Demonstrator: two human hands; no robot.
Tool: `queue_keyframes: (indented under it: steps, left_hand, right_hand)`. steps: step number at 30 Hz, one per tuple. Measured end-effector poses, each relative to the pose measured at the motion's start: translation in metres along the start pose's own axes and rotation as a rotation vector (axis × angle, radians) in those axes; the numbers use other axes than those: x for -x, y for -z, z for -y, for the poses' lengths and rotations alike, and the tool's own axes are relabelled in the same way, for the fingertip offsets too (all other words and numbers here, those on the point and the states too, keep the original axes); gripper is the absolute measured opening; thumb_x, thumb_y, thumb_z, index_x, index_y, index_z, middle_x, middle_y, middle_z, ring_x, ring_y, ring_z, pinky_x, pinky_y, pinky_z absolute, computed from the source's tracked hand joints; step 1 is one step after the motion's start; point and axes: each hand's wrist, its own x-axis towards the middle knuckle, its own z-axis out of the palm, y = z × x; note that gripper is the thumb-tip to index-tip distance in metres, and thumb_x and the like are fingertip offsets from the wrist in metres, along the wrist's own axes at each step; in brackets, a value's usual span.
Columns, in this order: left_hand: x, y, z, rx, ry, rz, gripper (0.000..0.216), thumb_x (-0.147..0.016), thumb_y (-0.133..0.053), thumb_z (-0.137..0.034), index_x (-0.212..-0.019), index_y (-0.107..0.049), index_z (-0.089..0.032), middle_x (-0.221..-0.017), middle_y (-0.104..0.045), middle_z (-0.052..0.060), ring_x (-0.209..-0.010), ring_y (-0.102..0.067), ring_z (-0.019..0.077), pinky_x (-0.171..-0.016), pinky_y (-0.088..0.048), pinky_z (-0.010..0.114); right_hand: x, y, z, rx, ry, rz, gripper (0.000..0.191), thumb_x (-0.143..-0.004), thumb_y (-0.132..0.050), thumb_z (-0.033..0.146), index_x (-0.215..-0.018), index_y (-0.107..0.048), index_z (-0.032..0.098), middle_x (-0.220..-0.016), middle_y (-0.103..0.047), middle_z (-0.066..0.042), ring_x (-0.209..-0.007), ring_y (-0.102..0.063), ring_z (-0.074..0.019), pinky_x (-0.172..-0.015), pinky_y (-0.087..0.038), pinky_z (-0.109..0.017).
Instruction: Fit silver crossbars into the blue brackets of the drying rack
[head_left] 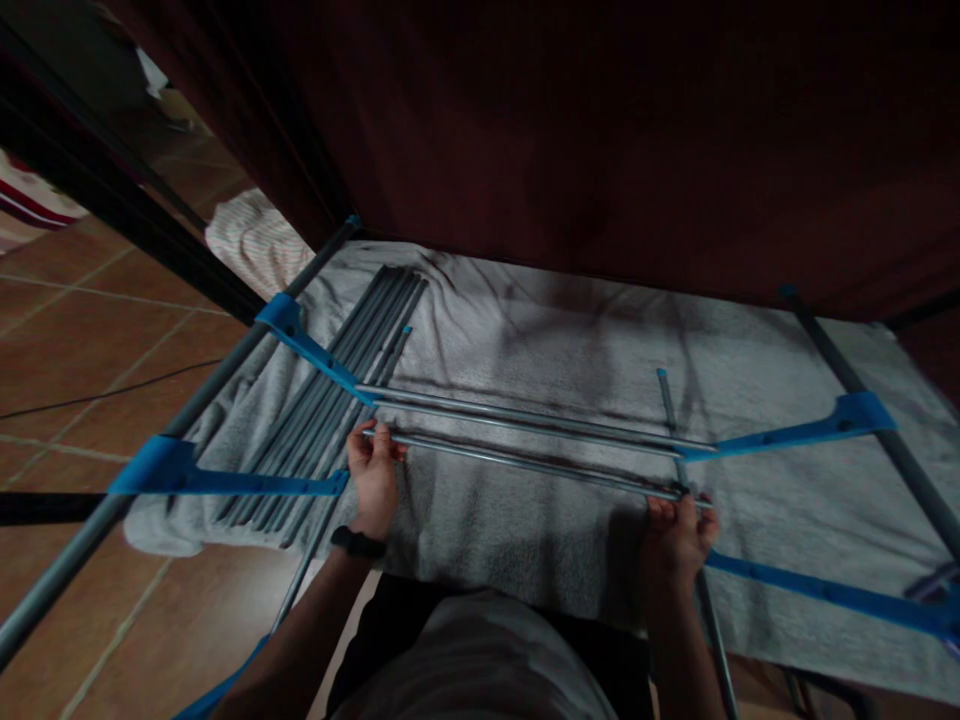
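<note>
My left hand (374,466) pinches the left end of a thin grey metal tube (517,462). Near its other end, my right hand (681,525) grips the same tube, which runs level across in front of me. Just beyond it, two more tubes (540,412) span between a blue plastic arm (319,355) on the left and another blue plastic arm (780,435) on the right. Closer to me are a lower left blue arm (270,484) and a lower right blue arm (825,590). These arms are fixed to thick grey poles.
Several loose grey tubes (330,390) lie side by side on a grey blanket (525,330) at the left. A thick pole (225,370) slants along the left side, another pole (862,380) along the right. Behind hangs a dark red curtain (562,140). Tiled floor (90,350) shows at left, with a cable.
</note>
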Motion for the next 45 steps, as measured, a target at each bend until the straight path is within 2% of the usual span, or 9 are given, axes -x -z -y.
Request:
queue_keyframes:
  steps: [7,11,17,22,31,39,45]
  left_hand:
    - [-0.001,-0.001,0.001,-0.004,0.002,-0.007,0.043,-0.089,-0.077,-0.055,-0.112,-0.054,-0.026,-0.072,-0.056,-0.006,-0.056,-0.055,0.0148,-0.056,-0.046,0.03]
    - [0.0,0.0,0.0,-0.018,-0.013,0.016,0.043,-0.09,-0.076,-0.055,-0.115,-0.055,-0.027,-0.074,-0.056,-0.006,-0.057,-0.056,0.0154,-0.057,-0.047,0.031]
    - [0.001,0.0,0.0,-0.015,-0.014,0.015,0.041,-0.093,-0.072,-0.057,-0.115,-0.055,-0.027,-0.076,-0.057,-0.005,-0.059,-0.055,0.015,-0.058,-0.046,0.03]
    - [0.001,0.0,0.001,0.043,-0.014,0.037,0.035,-0.096,-0.065,-0.05,-0.116,-0.055,-0.025,-0.079,-0.061,0.0,-0.065,-0.06,0.02,-0.063,-0.052,0.037]
    - [-0.003,0.001,0.007,0.075,0.018,0.019,0.037,-0.091,-0.067,-0.049,-0.117,-0.055,-0.026,-0.085,-0.063,0.001,-0.069,-0.061,0.0206,-0.066,-0.056,0.037]
    - [0.001,0.0,-0.002,0.06,0.014,0.037,0.029,-0.094,-0.067,-0.044,-0.114,-0.054,-0.026,-0.086,-0.062,0.003,-0.07,-0.06,0.0221,-0.066,-0.054,0.039]
    - [0.003,-0.002,-0.007,0.057,0.03,0.04,0.026,-0.096,-0.065,-0.04,-0.115,-0.054,-0.025,-0.084,-0.061,0.002,-0.069,-0.059,0.0204,-0.067,-0.053,0.037]
  right_hand:
    - [0.0,0.004,0.0,0.065,0.002,0.021,0.084,-0.076,-0.089,0.039,-0.147,-0.044,0.035,-0.082,-0.064,0.014,-0.065,-0.064,-0.0045,-0.071,-0.062,-0.017]
    - [0.0,0.003,0.0,0.056,-0.017,0.01,0.079,-0.078,-0.084,0.032,-0.147,-0.045,0.035,-0.088,-0.069,0.012,-0.066,-0.066,-0.0047,-0.069,-0.062,-0.018]
    - [-0.001,0.001,0.0,0.008,-0.045,0.012,0.079,-0.073,-0.08,0.024,-0.142,-0.044,0.032,-0.094,-0.076,0.006,-0.081,-0.075,-0.0103,-0.069,-0.062,-0.019]
    - [-0.001,0.001,-0.001,0.003,-0.041,0.036,0.079,-0.073,-0.08,0.021,-0.142,-0.044,0.032,-0.095,-0.077,0.006,-0.082,-0.076,-0.011,-0.072,-0.064,-0.021]
    - [0.0,0.001,-0.002,0.046,-0.028,0.043,0.082,-0.071,-0.082,0.026,-0.143,-0.043,0.032,-0.094,-0.077,0.007,-0.083,-0.075,-0.0113,-0.073,-0.064,-0.022]
    - [0.002,-0.001,0.0,0.061,-0.025,0.037,0.078,-0.071,-0.082,0.027,-0.14,-0.044,0.032,-0.097,-0.076,0.006,-0.083,-0.075,-0.0127,-0.071,-0.064,-0.024]
    - [0.001,0.0,-0.001,0.088,-0.03,0.067,0.08,-0.071,-0.082,0.029,-0.14,-0.042,0.032,-0.094,-0.076,0.008,-0.084,-0.074,-0.011,-0.073,-0.063,-0.02]
